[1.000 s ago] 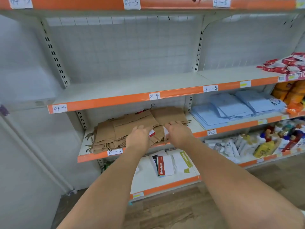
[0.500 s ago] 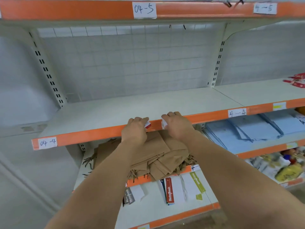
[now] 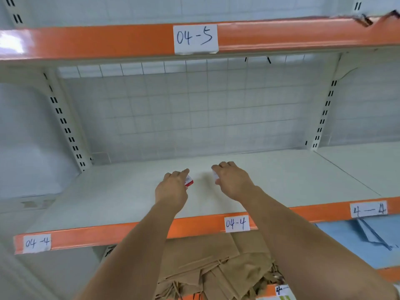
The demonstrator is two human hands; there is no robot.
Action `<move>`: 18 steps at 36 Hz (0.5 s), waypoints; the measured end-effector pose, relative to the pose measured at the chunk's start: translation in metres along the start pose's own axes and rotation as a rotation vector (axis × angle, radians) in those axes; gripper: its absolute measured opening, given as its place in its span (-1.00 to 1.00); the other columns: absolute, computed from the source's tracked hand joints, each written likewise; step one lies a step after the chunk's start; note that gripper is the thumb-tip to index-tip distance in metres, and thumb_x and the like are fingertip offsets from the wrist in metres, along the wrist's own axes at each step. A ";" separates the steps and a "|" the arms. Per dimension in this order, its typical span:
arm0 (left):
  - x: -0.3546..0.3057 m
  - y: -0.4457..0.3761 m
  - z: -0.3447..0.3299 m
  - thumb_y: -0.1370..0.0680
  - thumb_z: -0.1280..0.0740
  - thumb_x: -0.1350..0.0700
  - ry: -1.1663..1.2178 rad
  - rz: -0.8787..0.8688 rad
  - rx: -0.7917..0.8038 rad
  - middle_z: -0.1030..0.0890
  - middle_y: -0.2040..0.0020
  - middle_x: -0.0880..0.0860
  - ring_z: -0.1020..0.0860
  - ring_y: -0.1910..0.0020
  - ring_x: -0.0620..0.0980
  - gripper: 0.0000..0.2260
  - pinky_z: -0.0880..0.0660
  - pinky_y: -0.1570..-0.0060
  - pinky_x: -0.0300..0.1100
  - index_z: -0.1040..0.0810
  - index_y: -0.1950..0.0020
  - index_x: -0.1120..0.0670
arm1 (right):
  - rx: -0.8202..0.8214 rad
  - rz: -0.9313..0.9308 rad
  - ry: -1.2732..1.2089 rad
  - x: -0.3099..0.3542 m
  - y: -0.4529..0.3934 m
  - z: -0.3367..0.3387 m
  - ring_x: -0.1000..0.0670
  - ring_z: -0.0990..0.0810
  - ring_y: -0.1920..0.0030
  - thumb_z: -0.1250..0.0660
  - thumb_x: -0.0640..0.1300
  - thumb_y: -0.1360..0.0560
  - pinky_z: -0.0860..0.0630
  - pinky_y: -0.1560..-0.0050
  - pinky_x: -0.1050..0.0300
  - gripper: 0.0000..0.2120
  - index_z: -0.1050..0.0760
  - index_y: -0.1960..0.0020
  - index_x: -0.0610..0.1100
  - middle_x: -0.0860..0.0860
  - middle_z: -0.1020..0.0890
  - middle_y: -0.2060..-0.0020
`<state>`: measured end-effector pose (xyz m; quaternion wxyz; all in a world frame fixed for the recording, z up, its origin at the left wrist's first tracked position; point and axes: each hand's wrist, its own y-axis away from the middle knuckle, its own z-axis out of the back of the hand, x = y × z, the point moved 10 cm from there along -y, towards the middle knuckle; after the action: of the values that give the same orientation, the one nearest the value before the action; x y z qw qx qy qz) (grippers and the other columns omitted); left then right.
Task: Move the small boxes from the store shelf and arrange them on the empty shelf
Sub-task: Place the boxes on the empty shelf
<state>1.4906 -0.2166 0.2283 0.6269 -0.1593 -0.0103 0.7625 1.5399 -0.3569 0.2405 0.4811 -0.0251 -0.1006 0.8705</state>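
Both hands reach over the bare white shelf [image 3: 292, 176] labelled 04-4. My left hand [image 3: 173, 187] holds a small red and white box [image 3: 189, 181] low over the shelf surface, its fingers curled round it. My right hand [image 3: 232, 180] grips a small white box [image 3: 215, 176], mostly hidden under the fingers. The two boxes are about a hand's width apart near the middle of the shelf. Whether they touch the shelf I cannot tell.
An orange-edged shelf [image 3: 108, 42] labelled 04-5 hangs above. A wire grid back panel [image 3: 194, 109] closes the rear. Below lie brown paper bags [image 3: 216, 267] and light blue packs [image 3: 357, 241]. Slotted uprights [image 3: 65, 122] stand at both sides.
Both hands rose from the paper-bag shelf, passed the orange front edge and now reach in over the 04-4 shelf, each still holding its small box. The view tilted up.
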 end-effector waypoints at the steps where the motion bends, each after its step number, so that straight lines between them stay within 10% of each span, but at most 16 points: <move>1: 0.004 -0.005 -0.002 -0.62 -0.19 0.18 0.010 0.018 -0.003 -0.44 -0.34 -0.05 -0.32 -0.33 0.01 -0.53 -0.42 -0.07 -0.11 -0.21 -0.51 -0.05 | 0.001 0.004 -0.009 -0.001 -0.007 -0.003 -0.09 -0.34 -0.28 -0.18 -0.17 -0.61 -0.45 -0.09 0.04 -0.68 -0.32 -0.36 -0.14 -0.08 -0.43 -0.24; 18: 0.070 -0.081 -0.025 -0.55 -0.18 0.34 0.031 0.040 0.009 -0.45 -0.37 -0.04 -0.35 -0.36 -0.01 -0.50 -0.24 -0.38 -0.16 -0.35 -0.46 0.00 | 0.062 -0.084 -0.244 0.013 -0.097 -0.044 -0.09 -0.38 -0.27 -0.28 -0.15 -0.55 -0.42 -0.14 0.04 -0.58 -0.33 -0.38 -0.10 -0.06 -0.45 -0.23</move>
<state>1.5625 -0.1370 0.2059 0.6125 -0.1686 0.0060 0.7723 1.6203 -0.2893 0.2172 0.5020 0.0998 -0.1324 0.8488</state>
